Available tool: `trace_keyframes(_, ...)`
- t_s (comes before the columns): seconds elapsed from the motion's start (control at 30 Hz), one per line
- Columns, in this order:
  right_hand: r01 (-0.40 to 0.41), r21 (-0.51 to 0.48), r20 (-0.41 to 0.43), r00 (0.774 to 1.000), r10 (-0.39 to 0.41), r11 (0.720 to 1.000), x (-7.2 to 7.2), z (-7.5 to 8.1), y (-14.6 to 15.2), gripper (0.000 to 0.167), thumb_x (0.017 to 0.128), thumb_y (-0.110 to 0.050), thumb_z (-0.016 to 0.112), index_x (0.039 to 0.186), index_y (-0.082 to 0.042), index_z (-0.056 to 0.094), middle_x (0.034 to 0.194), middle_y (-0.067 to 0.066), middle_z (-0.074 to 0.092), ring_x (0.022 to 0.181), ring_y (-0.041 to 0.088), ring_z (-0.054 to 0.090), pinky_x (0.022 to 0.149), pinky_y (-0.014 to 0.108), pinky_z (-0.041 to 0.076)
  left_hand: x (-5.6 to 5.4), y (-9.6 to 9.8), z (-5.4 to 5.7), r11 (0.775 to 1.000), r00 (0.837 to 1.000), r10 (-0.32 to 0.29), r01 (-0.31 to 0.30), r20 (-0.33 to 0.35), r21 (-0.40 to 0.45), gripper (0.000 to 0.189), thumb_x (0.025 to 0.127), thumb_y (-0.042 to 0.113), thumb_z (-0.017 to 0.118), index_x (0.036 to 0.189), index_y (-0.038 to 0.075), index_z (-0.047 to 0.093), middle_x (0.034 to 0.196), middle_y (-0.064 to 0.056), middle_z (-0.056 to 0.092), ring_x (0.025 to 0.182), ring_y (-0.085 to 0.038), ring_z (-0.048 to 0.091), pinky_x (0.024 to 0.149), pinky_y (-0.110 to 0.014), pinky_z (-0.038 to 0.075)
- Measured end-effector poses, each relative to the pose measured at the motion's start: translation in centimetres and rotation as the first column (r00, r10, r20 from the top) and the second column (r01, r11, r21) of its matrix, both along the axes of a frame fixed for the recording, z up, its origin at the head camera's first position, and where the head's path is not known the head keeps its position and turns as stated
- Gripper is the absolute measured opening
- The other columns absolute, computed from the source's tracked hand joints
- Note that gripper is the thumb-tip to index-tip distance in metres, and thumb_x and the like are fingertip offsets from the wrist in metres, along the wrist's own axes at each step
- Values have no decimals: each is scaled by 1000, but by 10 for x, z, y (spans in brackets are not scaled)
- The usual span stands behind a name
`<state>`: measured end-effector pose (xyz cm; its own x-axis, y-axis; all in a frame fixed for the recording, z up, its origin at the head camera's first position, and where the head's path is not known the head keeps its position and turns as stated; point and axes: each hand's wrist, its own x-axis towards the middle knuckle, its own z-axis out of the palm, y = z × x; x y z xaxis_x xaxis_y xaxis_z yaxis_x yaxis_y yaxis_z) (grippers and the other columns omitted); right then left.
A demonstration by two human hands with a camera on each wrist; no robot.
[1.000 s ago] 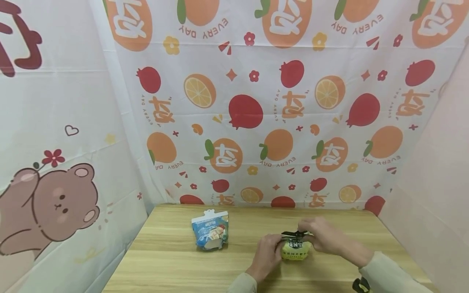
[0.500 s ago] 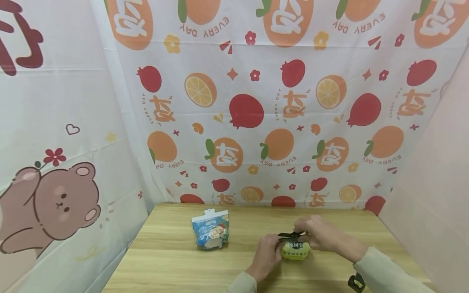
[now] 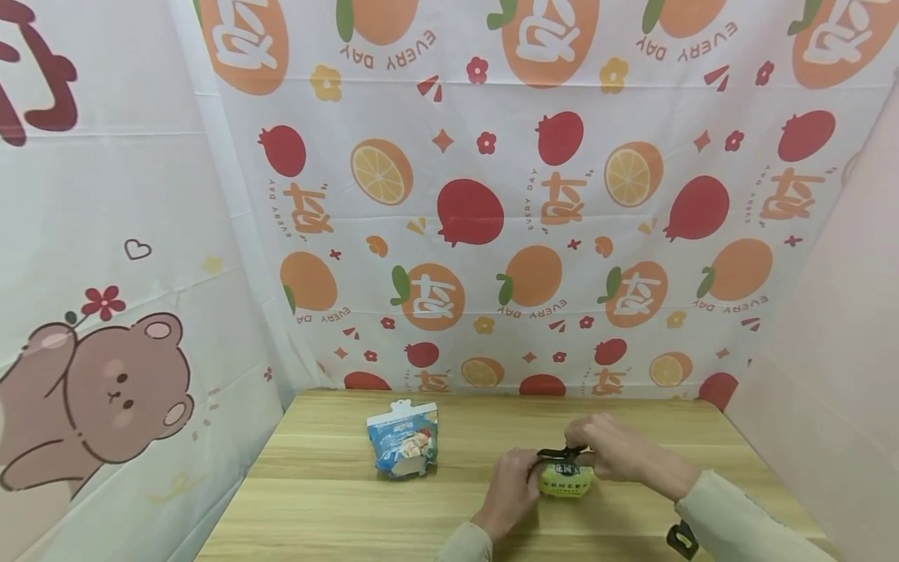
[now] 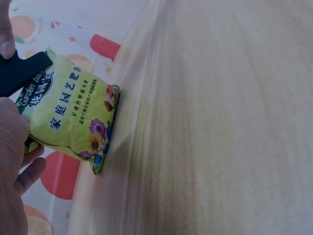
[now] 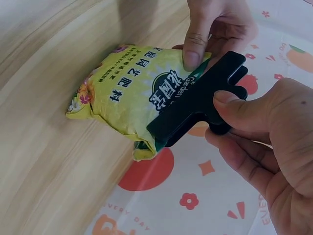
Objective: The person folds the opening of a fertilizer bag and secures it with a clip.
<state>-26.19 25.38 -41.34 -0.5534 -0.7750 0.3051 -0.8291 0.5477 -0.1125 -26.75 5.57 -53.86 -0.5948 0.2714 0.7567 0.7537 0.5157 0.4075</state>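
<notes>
A small yellow bag of garden fertilizer (image 3: 566, 487) stands on the table, its flowered front showing in the left wrist view (image 4: 73, 115). A black bag clip (image 5: 193, 105) lies across the bag's top edge. My right hand (image 3: 611, 451) pinches the clip's handle between thumb and fingers. From the other side, my left hand (image 3: 509, 490) holds the bag's upper corner, its thumb on the bag's front close to the clip's end. Whether the clip bites fully on the folded top is hidden.
On the wooden table (image 3: 316, 499), to the left, lies a blue bag (image 3: 406, 449) with a white clip (image 3: 400, 412) along its top. A small black item (image 3: 681, 540) shows beside the right sleeve; its kind is unclear. Printed fabric hangs behind the table and at both sides.
My right hand has shifted slightly left with the black clip. The clip now looks narrower, its two bars closer together over the bag's top. The left hand stays almost still.
</notes>
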Motion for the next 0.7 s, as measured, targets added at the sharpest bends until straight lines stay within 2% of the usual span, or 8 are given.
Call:
trace_keyframes(0.17, 4, 3, 10, 1000, -4, 1000, -1, 0, 1, 31, 72, 4, 85, 71, -14, 59, 72, -6, 66, 62, -3, 44, 56, 10, 37, 0, -1, 0, 1000, 1000, -7, 7, 7, 2, 16, 86, -1, 72, 77, 12, 70, 71, 5, 73, 63, 4, 53, 59, -8, 38)
trace_keyframes(0.5, 34, 55, 34, 999, -36, 998, -1, 3, 3, 33, 72, 5, 84, 70, -16, 58, 69, -8, 61, 62, -5, 38, 55, 12, 36, 1, 1, -2, 1000, 1000, -13, 13, -2, 23, 13, 85, -2, 73, 84, 11, 74, 78, 2, 77, 69, 0, 62, 63, -8, 45)
trace_keyframes(0.7, 94, 123, 17, 995, -96, 988, -2, 0, 6, 36, 70, 9, 81, 68, -17, 56, 67, -10, 58, 62, -4, 37, 55, 14, 36, 3, 0, -1, 996, 992, -61, 54, 112, 68, 12, 87, -3, 71, 94, 5, 75, 91, -8, 79, 81, -10, 74, 74, -11, 55)
